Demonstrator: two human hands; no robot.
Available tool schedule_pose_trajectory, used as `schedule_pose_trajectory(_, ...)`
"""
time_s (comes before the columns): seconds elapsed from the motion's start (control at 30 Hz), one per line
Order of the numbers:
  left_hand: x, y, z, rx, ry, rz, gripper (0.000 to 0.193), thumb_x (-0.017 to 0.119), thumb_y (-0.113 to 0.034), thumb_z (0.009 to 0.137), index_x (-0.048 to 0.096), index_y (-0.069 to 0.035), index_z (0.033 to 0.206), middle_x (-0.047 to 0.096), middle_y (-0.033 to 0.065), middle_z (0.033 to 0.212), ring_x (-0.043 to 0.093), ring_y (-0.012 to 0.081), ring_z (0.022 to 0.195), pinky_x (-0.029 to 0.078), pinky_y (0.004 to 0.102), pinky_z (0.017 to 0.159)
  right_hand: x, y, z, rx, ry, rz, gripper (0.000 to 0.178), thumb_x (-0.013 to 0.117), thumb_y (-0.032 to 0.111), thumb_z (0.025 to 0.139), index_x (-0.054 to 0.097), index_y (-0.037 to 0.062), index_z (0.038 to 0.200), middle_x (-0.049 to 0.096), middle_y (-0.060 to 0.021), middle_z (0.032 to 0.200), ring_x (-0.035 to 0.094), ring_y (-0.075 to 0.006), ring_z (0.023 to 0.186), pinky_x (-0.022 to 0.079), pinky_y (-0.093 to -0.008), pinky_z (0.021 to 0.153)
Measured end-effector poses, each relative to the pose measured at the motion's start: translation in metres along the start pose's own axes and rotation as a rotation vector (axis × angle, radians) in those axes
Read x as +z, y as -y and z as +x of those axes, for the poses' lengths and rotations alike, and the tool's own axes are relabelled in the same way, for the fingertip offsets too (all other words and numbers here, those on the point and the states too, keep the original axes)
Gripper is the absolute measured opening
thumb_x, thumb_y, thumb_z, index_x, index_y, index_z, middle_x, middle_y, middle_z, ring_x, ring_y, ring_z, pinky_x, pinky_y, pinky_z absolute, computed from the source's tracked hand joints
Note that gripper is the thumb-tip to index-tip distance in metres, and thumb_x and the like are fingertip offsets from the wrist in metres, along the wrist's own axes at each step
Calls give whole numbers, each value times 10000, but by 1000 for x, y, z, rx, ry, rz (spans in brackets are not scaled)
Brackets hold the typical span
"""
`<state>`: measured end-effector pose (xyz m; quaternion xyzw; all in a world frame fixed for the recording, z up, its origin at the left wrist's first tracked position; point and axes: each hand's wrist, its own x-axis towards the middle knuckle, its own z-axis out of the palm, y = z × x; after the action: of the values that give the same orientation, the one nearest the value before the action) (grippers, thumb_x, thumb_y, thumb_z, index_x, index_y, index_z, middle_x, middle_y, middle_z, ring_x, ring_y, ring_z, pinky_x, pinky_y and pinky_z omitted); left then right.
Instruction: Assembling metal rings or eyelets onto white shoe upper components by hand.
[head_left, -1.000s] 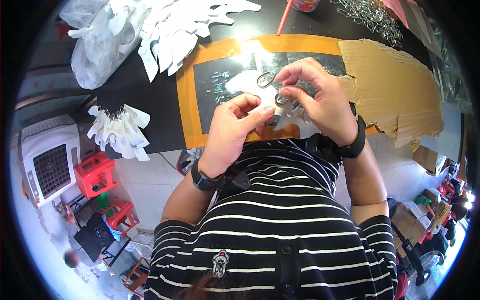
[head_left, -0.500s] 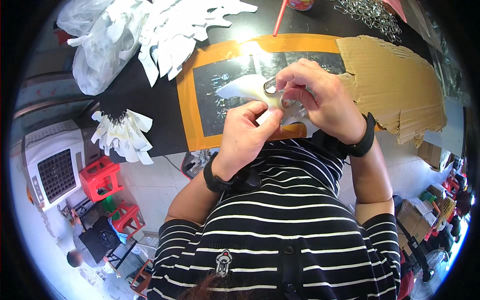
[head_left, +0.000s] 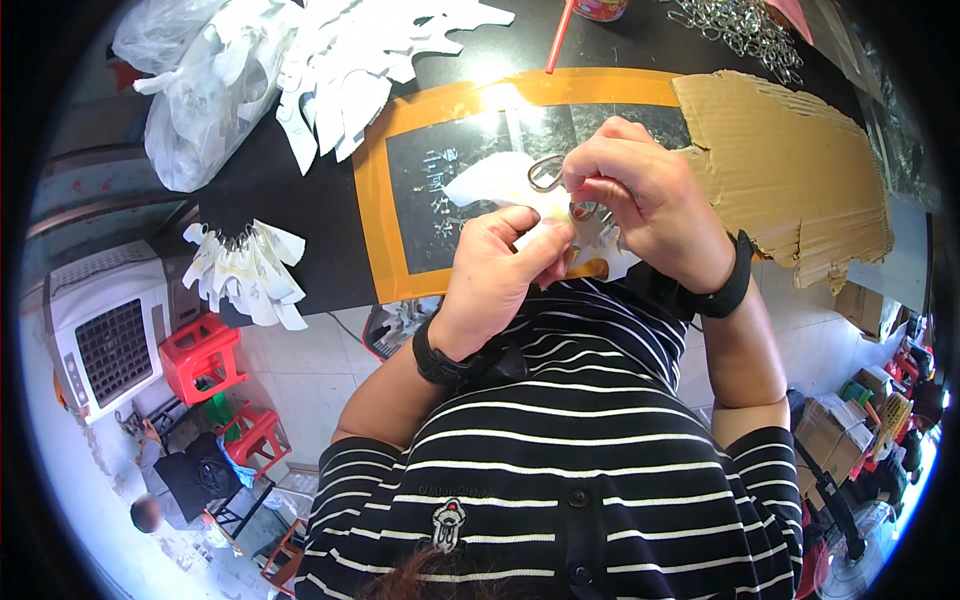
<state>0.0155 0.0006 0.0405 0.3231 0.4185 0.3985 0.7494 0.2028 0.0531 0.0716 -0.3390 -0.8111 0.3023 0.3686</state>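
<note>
Over the mat, my left hand (head_left: 500, 275) pinches a white, flat, odd-shaped piece (head_left: 490, 180) between thumb and fingers. My right hand (head_left: 640, 190) is closed at the same spot, gripping a bent silver metal loop (head_left: 545, 174). A second rounded metal part shows under the right fingers, next to the white piece. Whether the metal passes through the white piece is hidden by my fingers. More jagged white material hangs below the hands, towards my shirt. The dark mat (head_left: 423, 215) with an orange-taped border lies beneath them on the black table.
White cut pieces (head_left: 345, 85) and a plastic bag (head_left: 205, 120) lie at the far left. A bunch of white pieces on metal loops (head_left: 248, 268) rests at the left edge. Cardboard (head_left: 790, 170) covers the right side; metal loops (head_left: 745, 35) are heaped beyond. A person (head_left: 185, 485) is lower left.
Both hands have shifted slightly to the right with the white piece and metal loop. The right hand has tilted a little, and the loop stands out more from its fingers.
</note>
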Motion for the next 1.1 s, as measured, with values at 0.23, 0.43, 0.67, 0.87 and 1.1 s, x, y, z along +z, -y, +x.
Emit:
schedule_pose_trajectory(0.23, 6, -3, 1, 31, -8, -79, 153, 714, -145, 905, 668, -3, 875, 621, 1, 753, 513, 38, 594, 396, 181, 524, 7, 1, -5, -11, -66, -27, 240, 627, -111, 748, 624, 45, 930, 608, -84, 828, 560, -285, 831, 464, -354, 769)
schedule_pose_trajectory(0.43, 3, 3, 7, 13, -89, -78, 167, 735, -156, 896, 664, -16, 838, 604, -13, 748, 499, 29, 602, 403, 193, 517, 14, 0, -8, 239, -140, 120, 173, 666, -9, 832, 646, 35, 998, 660, -89, 834, 628, -223, 802, 488, -317, 747)
schedule_pose_trajectory(0.67, 7, 3, 2, 190, -114, 154, 165, 705, -133, 925, 675, 23, 973, 664, 12, 844, 574, 40, 734, 453, 185, 637, 6, -4, -9, 569, -30, 356, 127, 620, 97, 947, 657, -21, 916, 667, -25, 802, 613, -74, 782, 486, -234, 705)
schedule_pose_trajectory(0.87, -14, 2, 5, 119, -39, 105, 181, 701, -139, 924, 669, 8, 1026, 684, 34, 879, 613, 63, 766, 506, 216, 733, 15, -9, -10, 245, -196, 42, 86, 700, 80, 847, 674, 17, 900, 653, -121, 792, 644, -245, 727, 502, -330, 655)
schedule_pose_trajectory(1.1, -12, -5, 11, -113, -32, -112, 170, 689, -152, 928, 679, -1, 1004, 663, 31, 839, 628, 84, 722, 570, 258, 661, 14, -5, -9, 122, -159, -102, 130, 720, 73, 822, 674, 38, 938, 636, -124, 826, 628, -293, 811, 503, -358, 741)
